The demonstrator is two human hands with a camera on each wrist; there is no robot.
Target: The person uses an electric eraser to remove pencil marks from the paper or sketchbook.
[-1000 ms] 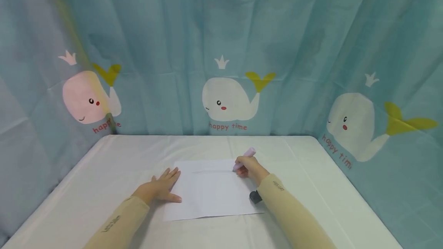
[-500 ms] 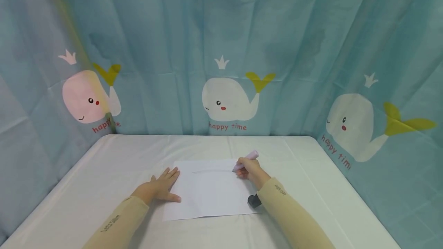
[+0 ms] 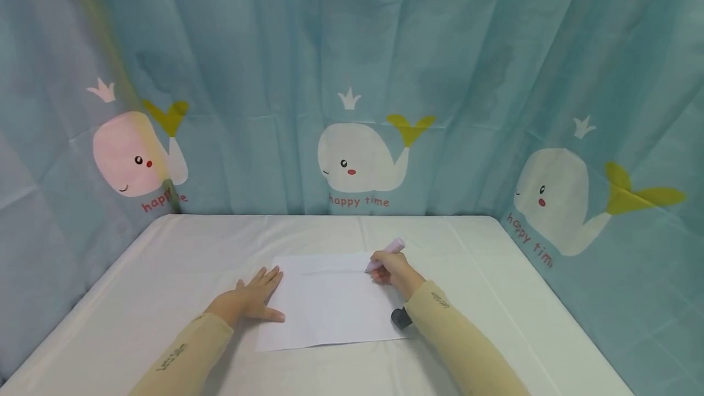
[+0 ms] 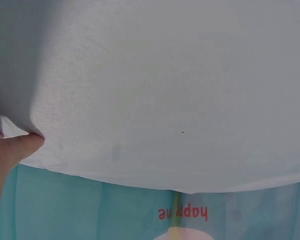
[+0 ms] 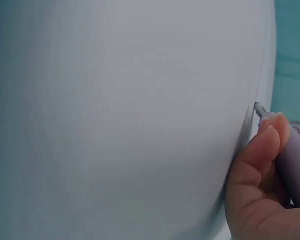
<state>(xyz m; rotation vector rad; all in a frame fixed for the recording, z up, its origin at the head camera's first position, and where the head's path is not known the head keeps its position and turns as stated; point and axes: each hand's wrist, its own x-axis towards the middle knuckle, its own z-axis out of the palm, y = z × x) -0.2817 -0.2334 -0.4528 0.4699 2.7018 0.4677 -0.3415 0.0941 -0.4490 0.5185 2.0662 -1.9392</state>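
A sheet of white paper (image 3: 330, 310) lies on the white-covered table. My left hand (image 3: 247, 301) rests spread at the paper's left edge, with the thumb and fingertips over it; the left wrist view catches only part of this hand (image 4: 12, 150). My right hand (image 3: 393, 271) pinches a lilac marker (image 3: 393, 245) between thumb and fingers near its tip. The marker leans up to the right, its dark tip (image 5: 258, 107) right at the paper's upper right part. A faint line (image 3: 332, 272) runs across the upper paper, ending close to the tip.
Beside the right sleeve, a small black object (image 3: 401, 318) overlaps the paper's lower right part, partly hidden by the cuff. The white tablecloth (image 3: 467, 243) reaches back to a blue curtain (image 3: 247, 157) printed with whales, which also stands along both sides.
The whole head view has shifted slightly left. The marker's upper end dipped a little, then rose slightly, while its tip stayed at about the same spot. The left hand has kept its place on the paper.
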